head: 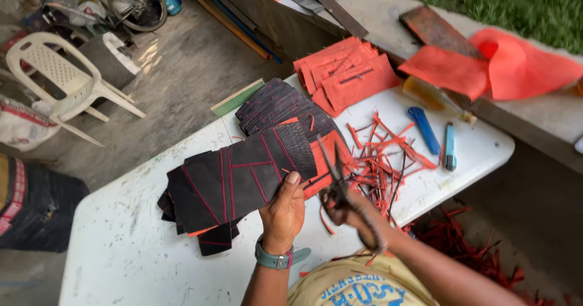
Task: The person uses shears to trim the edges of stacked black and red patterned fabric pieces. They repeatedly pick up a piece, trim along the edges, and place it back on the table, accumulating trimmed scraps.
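Over white table (121, 251), left hand (284, 212) gripping black panel (240, 178), right hand (340, 207) holding scissors (340, 187)

The black stitched panel (243, 175) — dark, flat, crossed by red seam lines with an orange lining peeking at its edge — is held up tilted above the white table. The scissors (340, 187) — dark, slim-bladed — point upward just beside its right edge.

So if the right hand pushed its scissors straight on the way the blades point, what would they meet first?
Probably the edge of the black stitched rubber panel that the left hand holds; the right hand's scissors point there, though depth is unclear.
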